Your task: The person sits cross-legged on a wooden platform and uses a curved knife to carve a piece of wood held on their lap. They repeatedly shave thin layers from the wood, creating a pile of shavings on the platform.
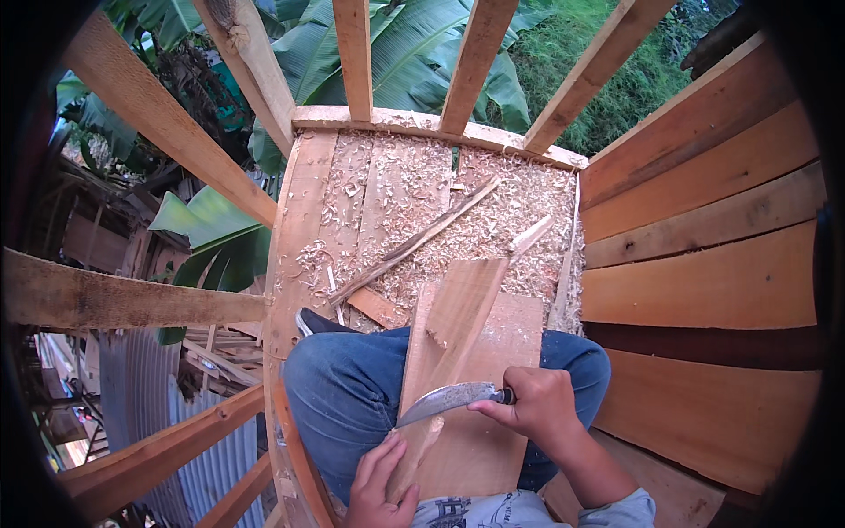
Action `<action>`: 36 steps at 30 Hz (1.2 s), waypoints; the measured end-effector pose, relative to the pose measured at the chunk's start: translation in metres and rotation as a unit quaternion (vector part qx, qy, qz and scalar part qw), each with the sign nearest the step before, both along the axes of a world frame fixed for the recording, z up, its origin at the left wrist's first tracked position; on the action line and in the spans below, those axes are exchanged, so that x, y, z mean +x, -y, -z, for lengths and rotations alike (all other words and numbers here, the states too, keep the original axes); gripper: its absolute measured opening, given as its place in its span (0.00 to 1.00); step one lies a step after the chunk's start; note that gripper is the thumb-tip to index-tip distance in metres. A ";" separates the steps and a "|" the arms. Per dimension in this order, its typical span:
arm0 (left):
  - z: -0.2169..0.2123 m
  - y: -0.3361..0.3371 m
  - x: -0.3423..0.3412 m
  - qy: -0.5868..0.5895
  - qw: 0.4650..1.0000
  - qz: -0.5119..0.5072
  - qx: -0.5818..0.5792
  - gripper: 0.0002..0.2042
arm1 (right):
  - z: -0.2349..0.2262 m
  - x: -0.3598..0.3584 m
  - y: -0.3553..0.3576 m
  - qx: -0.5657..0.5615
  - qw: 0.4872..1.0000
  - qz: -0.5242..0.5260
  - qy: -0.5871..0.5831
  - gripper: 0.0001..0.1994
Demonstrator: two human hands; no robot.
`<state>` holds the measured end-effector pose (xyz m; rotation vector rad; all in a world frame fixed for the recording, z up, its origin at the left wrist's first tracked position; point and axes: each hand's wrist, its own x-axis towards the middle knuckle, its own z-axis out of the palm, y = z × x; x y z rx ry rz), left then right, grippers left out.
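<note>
My right hand [547,403] is closed round the dark handle of a knife [451,399] with a broad, curved, stained blade. Its blade lies across a wooden piece [468,299], the tip pointing left toward my left hand. That piece slants from my body up and away, wide at the far end and narrow at the near end. Fingers and thumb of my left hand [380,484] grip the narrow near end, just below the blade tip. Under it, a flat wooden board [480,451] rests between my legs in blue jeans [339,387].
Wood shavings [475,211] cover the plank floor [304,189]. A long dark-edged stick [414,242] and a short orange-brown offcut [377,308] lie ahead. Wooden railing posts [354,62] stand in front and left; a plank wall [704,282] rises at right. Banana leaves [396,53] hang beyond.
</note>
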<state>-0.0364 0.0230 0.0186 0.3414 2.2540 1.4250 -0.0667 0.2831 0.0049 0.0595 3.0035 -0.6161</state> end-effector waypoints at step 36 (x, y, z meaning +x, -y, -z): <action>0.008 -0.004 -0.001 -0.028 0.999 0.024 -0.010 0.30 | -0.004 -0.018 -0.031 0.080 0.994 0.063 -0.039 0.31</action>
